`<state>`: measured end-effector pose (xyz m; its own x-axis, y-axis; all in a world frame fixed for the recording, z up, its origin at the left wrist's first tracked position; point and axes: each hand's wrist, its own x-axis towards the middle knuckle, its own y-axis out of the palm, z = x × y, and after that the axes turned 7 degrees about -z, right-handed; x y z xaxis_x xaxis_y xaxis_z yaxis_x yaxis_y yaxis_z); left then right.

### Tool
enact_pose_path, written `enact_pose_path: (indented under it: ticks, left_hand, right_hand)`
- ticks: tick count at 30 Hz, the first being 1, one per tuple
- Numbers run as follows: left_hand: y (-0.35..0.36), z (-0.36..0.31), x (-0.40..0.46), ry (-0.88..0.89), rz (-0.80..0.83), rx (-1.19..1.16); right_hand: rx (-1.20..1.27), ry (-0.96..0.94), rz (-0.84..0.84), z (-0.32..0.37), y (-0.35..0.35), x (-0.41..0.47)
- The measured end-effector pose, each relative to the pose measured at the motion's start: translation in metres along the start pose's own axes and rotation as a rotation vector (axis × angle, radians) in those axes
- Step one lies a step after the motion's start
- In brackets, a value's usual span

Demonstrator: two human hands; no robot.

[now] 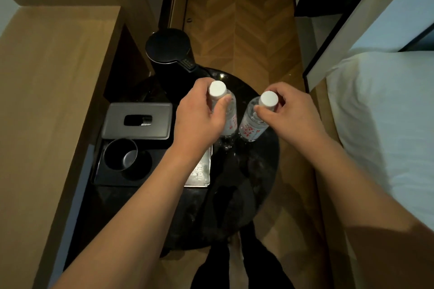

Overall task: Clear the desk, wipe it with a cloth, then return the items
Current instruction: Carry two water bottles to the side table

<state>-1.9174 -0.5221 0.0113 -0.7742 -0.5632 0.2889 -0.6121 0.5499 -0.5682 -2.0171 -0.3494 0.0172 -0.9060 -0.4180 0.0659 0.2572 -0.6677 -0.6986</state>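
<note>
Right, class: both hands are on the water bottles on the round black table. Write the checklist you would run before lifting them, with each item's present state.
1. Left hand grips the left bottle at its neck: ok.
2. Right hand pinches the right bottle below its cap: ok.
3. Both caps on: ok.
4. Bottles already off the table: cannot tell.
5. Kettle stands clear behind the hands: ok.
6. Tissue box and cup remain to clear: not ok.

Bottles (231, 119) clear, white caps (red print); table (258, 171) black.
</note>
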Motion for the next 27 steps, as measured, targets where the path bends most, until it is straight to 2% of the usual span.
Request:
enact_pose_path:
  ticks: [13, 22, 27]
  left_hand:
    - [0.076, 0.043, 0.078, -0.115, -0.043, 0.102]
    - [0.086, 0.048, 0.082, -0.188, -0.047, 0.087]
    - [0.082, 0.037, 0.077, -0.229, -0.005, 0.121]
  right_hand:
    - [0.041, -0.006, 0.086, -0.029, 0.047, 0.128]
    - [0.084, 0.012, 0.086, -0.029, 0.059, 0.131]
    - [0.015, 0.008, 0.083, -0.031, 0.049, 0.126]
